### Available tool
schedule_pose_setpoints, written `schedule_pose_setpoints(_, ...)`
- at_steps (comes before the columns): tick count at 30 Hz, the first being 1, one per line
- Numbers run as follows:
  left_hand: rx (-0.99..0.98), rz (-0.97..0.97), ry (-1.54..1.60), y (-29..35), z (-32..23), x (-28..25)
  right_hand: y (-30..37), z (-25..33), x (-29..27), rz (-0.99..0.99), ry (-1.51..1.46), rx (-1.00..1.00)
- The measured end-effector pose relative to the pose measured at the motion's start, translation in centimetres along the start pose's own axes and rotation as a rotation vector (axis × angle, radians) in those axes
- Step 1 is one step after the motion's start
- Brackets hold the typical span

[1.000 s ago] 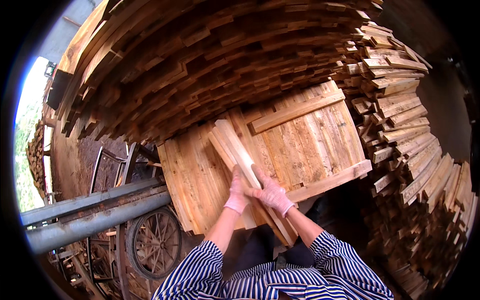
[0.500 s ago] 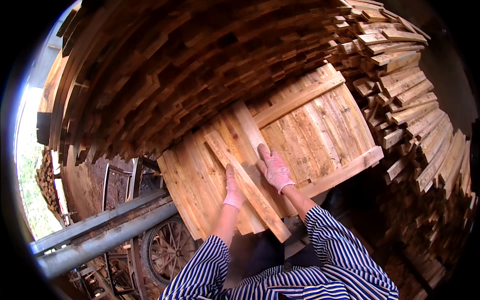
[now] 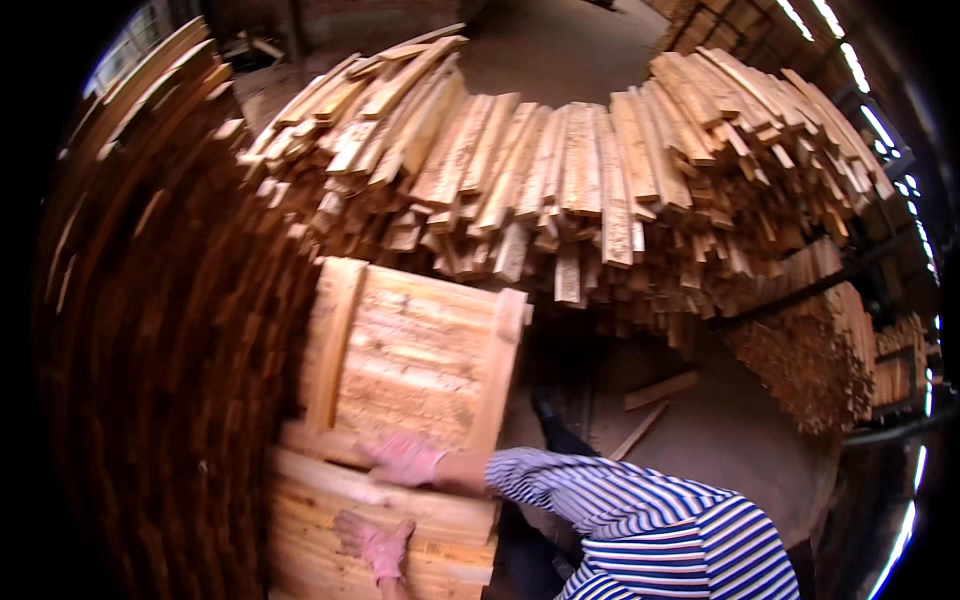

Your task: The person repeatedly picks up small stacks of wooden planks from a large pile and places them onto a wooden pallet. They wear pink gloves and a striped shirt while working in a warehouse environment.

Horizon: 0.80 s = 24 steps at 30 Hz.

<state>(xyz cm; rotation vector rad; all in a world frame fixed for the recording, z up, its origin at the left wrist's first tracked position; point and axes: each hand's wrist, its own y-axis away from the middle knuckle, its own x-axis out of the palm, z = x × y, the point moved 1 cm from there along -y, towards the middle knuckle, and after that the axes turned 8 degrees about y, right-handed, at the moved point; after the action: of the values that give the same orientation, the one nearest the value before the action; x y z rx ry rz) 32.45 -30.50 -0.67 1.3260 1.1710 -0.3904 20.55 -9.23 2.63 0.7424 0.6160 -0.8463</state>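
The left hand, fingers spread, lies over the panel, gripping nothing visible; blur hides whether the right hand grips the slat lying across it. An uneven push could skew the slat.

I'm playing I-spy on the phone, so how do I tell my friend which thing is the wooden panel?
Find the big plank stack curving across the upper part. Below its left half, the panel reaches down to the right hand and left hand. Unlike that stack of loose pieces, it's one flat piece, with a raised left strip and right strip.
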Motion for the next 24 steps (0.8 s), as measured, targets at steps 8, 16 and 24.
schedule_pose_setpoints(8,0.198,-0.215,-0.257,-2.3,-6.2,-0.4,4.7,0.8,-2.1,0.023,-0.027,-0.054)
schedule_pose_setpoints(16,0.643,-0.078,-0.180,0.8,-29.7,-3.6,35.2,-15.6,-32.0,-0.913,-0.021,0.401)
schedule_pose_setpoints(24,0.637,0.380,-0.023,4.1,-47.5,-7.2,73.0,-25.7,-56.8,-1.853,0.908,1.142)
